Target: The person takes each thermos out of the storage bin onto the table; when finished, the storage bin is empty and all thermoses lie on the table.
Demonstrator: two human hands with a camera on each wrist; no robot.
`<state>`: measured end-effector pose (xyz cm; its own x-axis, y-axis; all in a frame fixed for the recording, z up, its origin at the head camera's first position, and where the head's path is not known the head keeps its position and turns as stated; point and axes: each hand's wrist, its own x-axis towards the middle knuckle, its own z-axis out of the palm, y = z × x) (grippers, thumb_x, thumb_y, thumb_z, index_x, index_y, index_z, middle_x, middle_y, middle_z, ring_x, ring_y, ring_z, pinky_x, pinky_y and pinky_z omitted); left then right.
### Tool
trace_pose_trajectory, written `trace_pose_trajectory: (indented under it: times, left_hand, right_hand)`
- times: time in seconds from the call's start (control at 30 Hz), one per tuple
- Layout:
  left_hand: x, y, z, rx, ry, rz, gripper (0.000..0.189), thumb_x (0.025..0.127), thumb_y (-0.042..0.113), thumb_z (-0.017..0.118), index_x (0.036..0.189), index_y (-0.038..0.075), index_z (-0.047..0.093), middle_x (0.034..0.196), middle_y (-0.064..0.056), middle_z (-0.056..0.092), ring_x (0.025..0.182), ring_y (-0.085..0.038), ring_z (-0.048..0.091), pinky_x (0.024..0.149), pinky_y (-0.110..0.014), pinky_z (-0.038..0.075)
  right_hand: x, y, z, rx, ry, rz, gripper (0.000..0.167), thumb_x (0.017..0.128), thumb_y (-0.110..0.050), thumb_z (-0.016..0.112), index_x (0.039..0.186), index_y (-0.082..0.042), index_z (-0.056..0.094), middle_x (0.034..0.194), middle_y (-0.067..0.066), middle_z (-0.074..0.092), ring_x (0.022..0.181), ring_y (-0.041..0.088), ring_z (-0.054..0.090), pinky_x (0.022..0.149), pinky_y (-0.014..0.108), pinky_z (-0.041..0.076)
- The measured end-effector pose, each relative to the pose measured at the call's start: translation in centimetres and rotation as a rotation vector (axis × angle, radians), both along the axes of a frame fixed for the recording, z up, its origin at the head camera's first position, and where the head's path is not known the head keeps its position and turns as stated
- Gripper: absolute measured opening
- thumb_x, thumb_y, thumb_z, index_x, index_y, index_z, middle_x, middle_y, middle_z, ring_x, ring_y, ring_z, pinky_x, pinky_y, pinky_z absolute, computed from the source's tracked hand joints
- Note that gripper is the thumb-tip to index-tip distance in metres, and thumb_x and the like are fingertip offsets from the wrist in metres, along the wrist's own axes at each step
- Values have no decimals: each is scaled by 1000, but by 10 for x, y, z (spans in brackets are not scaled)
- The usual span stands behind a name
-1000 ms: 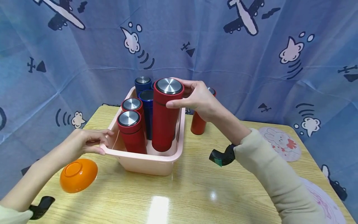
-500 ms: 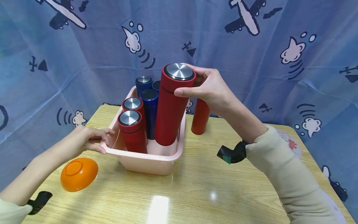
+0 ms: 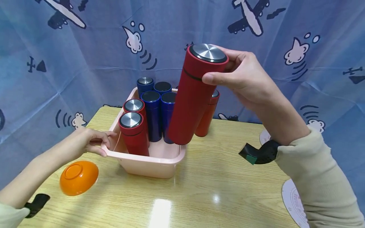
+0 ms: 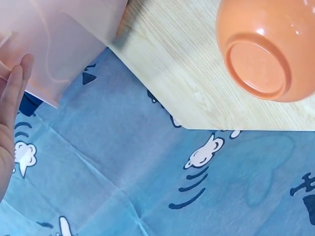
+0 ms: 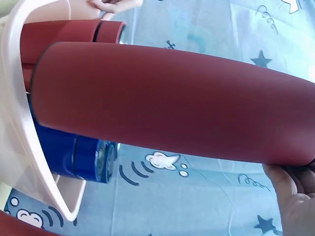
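My right hand [image 3: 245, 76] grips a red thermos [image 3: 194, 98] near its silver-topped lid, thumb on the near side. The thermos leans, its base overlapping the right rim of a pink plastic bin [image 3: 151, 169] in the head view; the right wrist view shows its long body [image 5: 172, 98] beside the bin's edge. With thumb and fingers, my left hand [image 3: 91, 141] pinches the bin's near left corner. Inside the bin stand two red thermoses [image 3: 134, 142] on the left and several blue thermoses [image 3: 152, 120] behind and beside them.
An orange-red thermos [image 3: 203, 122] stands on the table right of the bin, partly hidden behind the held one. An upturned orange bowl [image 3: 78, 177] lies at the left. Round placemats [image 3: 293, 202] lie at the right, and a blue patterned curtain [image 3: 171, 34] hangs behind.
My right hand has lifted the red thermos up and to the right from inside the bin, tilting it more. More blue thermoses now show behind it. My left hand stays on the bin.
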<state>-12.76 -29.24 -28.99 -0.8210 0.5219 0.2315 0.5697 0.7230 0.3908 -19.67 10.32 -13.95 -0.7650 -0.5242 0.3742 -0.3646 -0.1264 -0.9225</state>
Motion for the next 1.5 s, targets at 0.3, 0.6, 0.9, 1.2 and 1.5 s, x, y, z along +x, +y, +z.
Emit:
trace_pose_trajectory:
  times: [0.3, 0.6, 0.9, 1.2, 1.5]
  left_hand:
    - [0, -1, 1, -1, -28, 17, 25, 63, 18, 84, 74, 28, 64, 109, -12, 70, 90, -26, 69, 68, -20, 52]
    - [0, -1, 4, 2, -65, 37, 23, 65, 18, 84, 75, 28, 65, 111, -12, 70, 91, -25, 69, 68, -22, 53]
    - [0, -4, -3, 18, 14, 18, 25, 62, 18, 85, 74, 27, 65, 101, -9, 72, 76, -6, 62, 61, -20, 50]
    - [1, -2, -2, 31, -37, 25, 23, 64, 18, 84, 75, 27, 65, 109, -14, 70, 85, -20, 68, 65, -19, 52]
    - [2, 0, 0, 18, -61, 47, 23, 64, 18, 84, 74, 26, 65, 109, -14, 70, 86, -22, 68, 63, -21, 51]
  right_hand:
    - [-18, 36, -5, 37, -9, 75, 45, 80, 15, 64, 122, 0, 62, 116, 15, 64, 109, 29, 57, 93, 29, 48]
    - [-27, 58, -33, 139, -105, 42, 57, 79, 11, 71, 132, -3, 55, 117, 9, 65, 106, 22, 62, 87, 26, 52]
    - [-41, 85, -66, 158, -211, 10, 58, 83, 13, 66, 136, -6, 50, 116, 4, 67, 103, 17, 64, 84, 24, 53]
    - [-52, 117, -96, 162, -245, 0, 54, 84, 14, 63, 126, -20, 59, 113, 0, 69, 101, 13, 65, 84, 22, 53]
    - [-62, 150, -127, 153, -253, -35, 59, 83, 19, 62, 123, -25, 62, 112, -2, 69, 99, 11, 65, 81, 22, 54]
